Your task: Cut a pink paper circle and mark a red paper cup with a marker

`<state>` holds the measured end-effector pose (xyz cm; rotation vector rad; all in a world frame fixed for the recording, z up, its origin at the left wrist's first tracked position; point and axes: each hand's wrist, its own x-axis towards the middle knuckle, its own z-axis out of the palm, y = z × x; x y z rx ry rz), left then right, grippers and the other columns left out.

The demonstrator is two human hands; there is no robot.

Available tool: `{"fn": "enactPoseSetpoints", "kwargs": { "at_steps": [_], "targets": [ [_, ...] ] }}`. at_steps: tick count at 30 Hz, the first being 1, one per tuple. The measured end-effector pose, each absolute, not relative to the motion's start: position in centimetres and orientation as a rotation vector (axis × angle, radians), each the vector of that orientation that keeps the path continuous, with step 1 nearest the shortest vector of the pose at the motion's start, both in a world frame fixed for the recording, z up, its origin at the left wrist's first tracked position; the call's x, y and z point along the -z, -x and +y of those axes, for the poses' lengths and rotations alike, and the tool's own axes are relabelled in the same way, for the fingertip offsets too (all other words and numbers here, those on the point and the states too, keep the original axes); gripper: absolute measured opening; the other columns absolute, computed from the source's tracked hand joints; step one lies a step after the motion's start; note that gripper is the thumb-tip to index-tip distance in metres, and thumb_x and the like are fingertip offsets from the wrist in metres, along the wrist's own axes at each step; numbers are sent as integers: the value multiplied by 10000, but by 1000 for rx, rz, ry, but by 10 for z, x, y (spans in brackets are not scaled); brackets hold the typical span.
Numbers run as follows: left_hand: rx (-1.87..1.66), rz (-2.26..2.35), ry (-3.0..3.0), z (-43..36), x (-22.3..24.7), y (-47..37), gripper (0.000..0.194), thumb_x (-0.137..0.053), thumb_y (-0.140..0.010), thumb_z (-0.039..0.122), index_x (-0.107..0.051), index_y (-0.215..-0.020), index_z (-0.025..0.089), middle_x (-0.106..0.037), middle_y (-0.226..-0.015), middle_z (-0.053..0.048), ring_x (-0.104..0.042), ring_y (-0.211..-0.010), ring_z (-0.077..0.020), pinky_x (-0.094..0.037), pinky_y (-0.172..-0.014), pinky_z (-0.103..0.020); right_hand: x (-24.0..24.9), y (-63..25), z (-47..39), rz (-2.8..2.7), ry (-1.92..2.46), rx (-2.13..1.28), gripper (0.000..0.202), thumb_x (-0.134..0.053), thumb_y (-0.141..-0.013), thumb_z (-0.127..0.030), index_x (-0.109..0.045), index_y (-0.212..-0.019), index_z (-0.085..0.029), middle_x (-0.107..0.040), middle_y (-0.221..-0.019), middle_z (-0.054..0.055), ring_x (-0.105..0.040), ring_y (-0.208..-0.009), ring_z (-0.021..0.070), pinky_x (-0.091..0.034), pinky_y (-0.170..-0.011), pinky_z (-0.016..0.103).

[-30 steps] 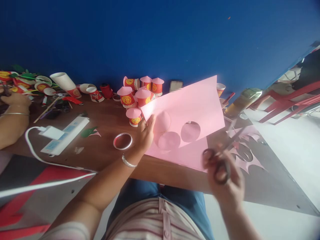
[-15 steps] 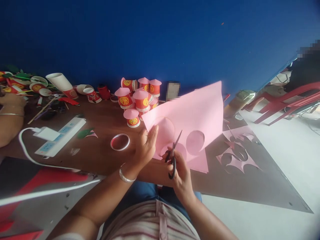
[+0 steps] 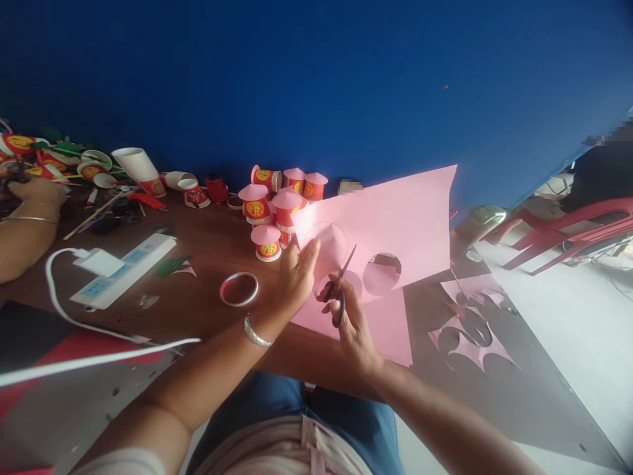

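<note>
A pink sheet (image 3: 420,221) with a round hole tilts up over the surface (image 3: 192,307), its left edge gripped in the person's left hand (image 3: 301,274). The right hand (image 3: 353,326) grasps scissors (image 3: 348,260), blades pointing upward before the sheet; contact cannot be told. A lower sheet (image 3: 388,326) lies beneath. Red cups (image 3: 289,214) with pink cone tops stand beyond the left hand; cut scraps (image 3: 469,348) lie to the right.

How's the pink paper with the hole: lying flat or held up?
Held up: the left hand has the pink paper slanting above another pink sheet on the table.
</note>
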<state>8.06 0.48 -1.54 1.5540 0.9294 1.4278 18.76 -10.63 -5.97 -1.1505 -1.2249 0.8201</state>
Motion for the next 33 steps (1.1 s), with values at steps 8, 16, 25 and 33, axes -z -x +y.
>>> {"fn": "enactPoseSetpoints", "kwargs": {
  "at_steps": [8,16,25,33],
  "targets": [
    [-1383,927,-1430,7,22,-92,333,-646,-1013,546,-650,-1002,214,-700,-987,-64,-681,-1047,-256,-568,-988,-393,70,-186,-97,-1147,1149,-838,544,-499,-1044,-721,-537,-1349,-272,-640,-1045,61,-639,-892,209,-577,-736,351],
    [-1359,901,-1314,3,28,-97,329,-689,-998,546,-633,-915,232,-655,-860,-16,-656,-899,-213,-588,-907,-366,70,-187,-104,-1094,1197,-857,463,-449,-1076,-699,-519,-1270,-285,-604,-953,18,-670,-791,184,-564,-695,330],
    [-1304,845,-1361,3,25,-92,351,-648,-1017,522,-589,-835,229,-577,-776,-10,-587,-794,-200,-563,-823,-356,72,-187,-101,-1078,1181,-844,417,-484,-1087,-656,-533,-1251,-276,-608,-889,-1,-670,-764,172,-577,-703,326],
    [-1352,805,-1392,5,21,-88,400,-664,-1011,493,-519,-749,228,-582,-790,-14,-594,-847,-200,-537,-874,-355,76,-189,-101,-1092,1164,-841,409,-510,-1081,-653,-559,-1216,-270,-624,-878,-14,-685,-759,155,-640,-773,347]
  ]
}}
